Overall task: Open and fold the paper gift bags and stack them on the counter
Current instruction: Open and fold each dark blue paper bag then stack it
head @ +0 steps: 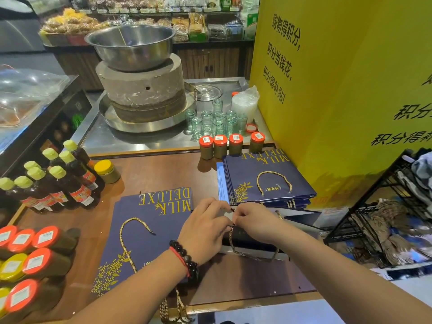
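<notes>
Surface: brown wooden bench (149,174), shop interior. Behind it a steel counter (131,141) carries a stone mill (142,90) with a metal bowl (131,43) on top, a cluster of empty glass jars (215,120), and four orange-lidded jars (231,145) along the bench's far edge. Dark sauce bottles (58,181) with pale caps stand at the left; more orange-lidded jars lie on their sides at the near left (35,253). A yellow board (339,90) with black lettering stands at the right, a black wire rack (374,206) beside it. Shelves of packaged food (140,17) fill the back of the room.

Task items: a stack of flat navy gift bags (264,181) sits at the far right of the bench, just beside the yellow board. A second flat pile (145,235), printed MILK DELUXE, lies in front of you at centre-left. One bag (252,239), partly opened, lies on the bench under your hands, its gold cord handle (233,246) looping toward you.

Fingers: your left hand (205,232), beaded bracelet on the wrist, has its fingers curled and pinching at the bag's top edge near the cord end. Your right hand (254,222) meets it, fingers also curled in a pinch on the same bag; exactly what each fingertip grips is too small to tell.
</notes>
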